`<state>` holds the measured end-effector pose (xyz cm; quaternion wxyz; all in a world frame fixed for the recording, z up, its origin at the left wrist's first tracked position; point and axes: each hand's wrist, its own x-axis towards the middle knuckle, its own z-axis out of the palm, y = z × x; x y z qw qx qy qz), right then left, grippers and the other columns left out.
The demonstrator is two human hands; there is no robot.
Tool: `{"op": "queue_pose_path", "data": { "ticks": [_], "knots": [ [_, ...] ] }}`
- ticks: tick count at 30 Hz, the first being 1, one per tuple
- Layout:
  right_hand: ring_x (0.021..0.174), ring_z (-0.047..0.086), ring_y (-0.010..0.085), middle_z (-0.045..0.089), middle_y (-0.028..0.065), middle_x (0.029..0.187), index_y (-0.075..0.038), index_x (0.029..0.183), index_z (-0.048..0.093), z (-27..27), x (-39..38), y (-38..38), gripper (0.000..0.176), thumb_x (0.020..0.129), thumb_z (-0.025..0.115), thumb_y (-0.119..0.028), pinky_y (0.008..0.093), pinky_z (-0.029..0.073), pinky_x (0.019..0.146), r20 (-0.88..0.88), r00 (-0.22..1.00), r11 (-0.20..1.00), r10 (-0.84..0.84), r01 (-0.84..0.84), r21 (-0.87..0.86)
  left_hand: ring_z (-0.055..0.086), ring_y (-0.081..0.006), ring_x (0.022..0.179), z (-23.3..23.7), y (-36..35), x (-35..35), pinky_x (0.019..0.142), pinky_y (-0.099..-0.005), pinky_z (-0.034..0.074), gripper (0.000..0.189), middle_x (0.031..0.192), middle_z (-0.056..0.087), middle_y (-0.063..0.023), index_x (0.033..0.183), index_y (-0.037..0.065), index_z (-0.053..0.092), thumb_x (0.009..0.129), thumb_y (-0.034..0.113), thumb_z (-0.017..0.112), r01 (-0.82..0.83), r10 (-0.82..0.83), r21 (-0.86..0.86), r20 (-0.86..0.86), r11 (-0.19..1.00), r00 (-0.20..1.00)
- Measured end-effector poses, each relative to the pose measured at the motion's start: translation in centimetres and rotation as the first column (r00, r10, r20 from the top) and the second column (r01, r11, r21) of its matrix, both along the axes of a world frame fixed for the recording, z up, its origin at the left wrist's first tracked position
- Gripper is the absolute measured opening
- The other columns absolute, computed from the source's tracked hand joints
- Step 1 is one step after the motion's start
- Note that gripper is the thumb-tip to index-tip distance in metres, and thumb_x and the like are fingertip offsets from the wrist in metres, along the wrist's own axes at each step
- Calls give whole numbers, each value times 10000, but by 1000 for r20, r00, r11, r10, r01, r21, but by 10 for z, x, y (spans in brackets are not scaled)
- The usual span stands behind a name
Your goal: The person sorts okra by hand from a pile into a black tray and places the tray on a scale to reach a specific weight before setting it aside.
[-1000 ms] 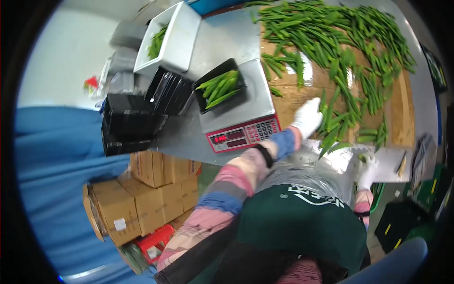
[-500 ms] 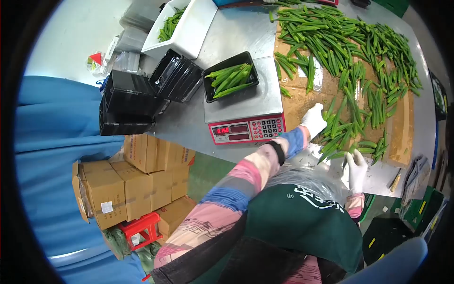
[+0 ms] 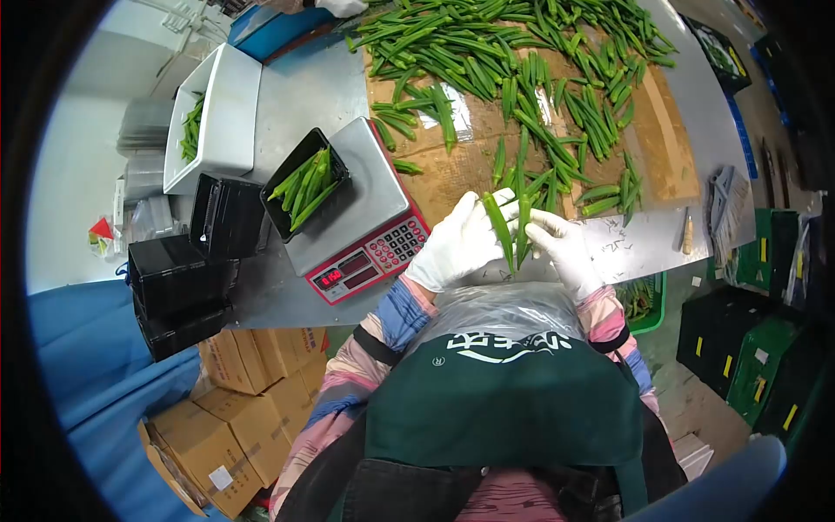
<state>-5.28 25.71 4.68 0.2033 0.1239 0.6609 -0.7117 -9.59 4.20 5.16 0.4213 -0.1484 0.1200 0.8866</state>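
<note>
My left hand (image 3: pixel 457 244), in a white glove, holds an okra pod (image 3: pixel 498 228) near my body, its fingers closed around it. Beside it, my gloved right hand (image 3: pixel 567 254) pinches a second okra pod (image 3: pixel 523 233) between thumb and fingers. The two pods hang side by side, tips towards me. Just beyond my hands, loose okra (image 3: pixel 557 143) lies spread over a cardboard sheet (image 3: pixel 665 130). To the left, a black plastic tray (image 3: pixel 342 187) with several okra pods stands on a red digital scale (image 3: pixel 348 274) with a lit display.
Stacked black trays (image 3: pixel 178 274) stand at the table's left edge, near a white bin (image 3: pixel 235 113) holding some okra. Cardboard boxes (image 3: pixel 230 444) are piled on the floor at left. A knife-like tool (image 3: pixel 687 233) lies at right. Another person's gloved hand (image 3: pixel 342 7) shows at the top.
My left hand has drawn back from the pile towards my body, and both hands have come together with okra in them. The view has turned, shifting the table leftwards.
</note>
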Motion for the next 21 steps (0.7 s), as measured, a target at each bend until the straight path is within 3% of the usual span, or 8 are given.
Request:
{"op": "queue_pose_path", "data": {
  "ticks": [3,9,12,13,15,16,18,21],
  "knots": [
    [949,619,118,685,75,1127,1,1279,654,-4,4,-8,349,961,672,-143,261,510,822,-103,993,986,55,-38,162,539,-293,1300,-37,15,6,1086,-446,449,396,1457,516,-157,1421,71,469,1087,284,466,21,-18,60,-44,998,999],
    [1077,623,183,619,106,1243,-29,1200,698,3,7,-15,266,951,662,-117,301,506,921,-338,939,960,69,29,279,662,-170,993,-4,2,4,896,-306,523,413,1151,666,-114,1337,0,523,972,136,662,-173,-70,-518,-415,838,907],
    [1054,625,175,656,105,1202,-21,1193,700,-11,6,0,254,955,640,-87,280,494,902,-439,895,904,77,123,409,656,-126,876,46,-44,-23,787,-243,516,422,1031,678,-70,1328,-2,546,947,114,685,-492,-149,-733,-615,469,774],
    [1024,627,165,664,91,1173,-14,1188,701,-13,8,4,248,958,635,-79,277,491,898,-417,907,914,58,120,388,647,-112,873,68,-63,-34,771,-238,516,384,1031,671,-62,1307,7,569,954,111,678,-642,-243,-748,-662,168,709],
    [1018,635,151,651,85,1200,13,1179,700,-26,14,10,234,978,636,-88,271,508,892,-251,968,955,-16,89,282,642,-133,965,63,-125,-53,828,-275,524,355,1087,672,-88,1286,31,601,954,129,679,-802,-263,-574,-758,-167,597],
    [1004,635,144,649,79,1197,13,1180,699,-32,18,10,233,980,634,-88,265,512,882,-234,972,958,-9,75,275,646,-243,1076,63,-157,-64,967,-347,504,370,1181,665,-131,1296,18,596,939,98,651,-861,-499,-301,-716,-410,488],
    [977,636,131,644,67,1192,14,1182,699,-41,25,8,232,985,631,-87,254,519,861,-201,980,964,0,54,259,647,-336,1131,42,-219,-77,997,-395,496,356,1226,667,-203,1271,5,617,938,130,636,-759,-494,-213,-646,-615,582],
    [974,639,142,644,67,1184,22,1189,691,-41,27,-1,239,983,630,-83,260,524,863,-204,978,968,31,22,252,564,-267,1292,10,-283,-88,1098,-357,428,542,1398,585,-194,1401,-31,518,894,44,691,-783,-352,-516,-703,-347,619]
  ]
}}
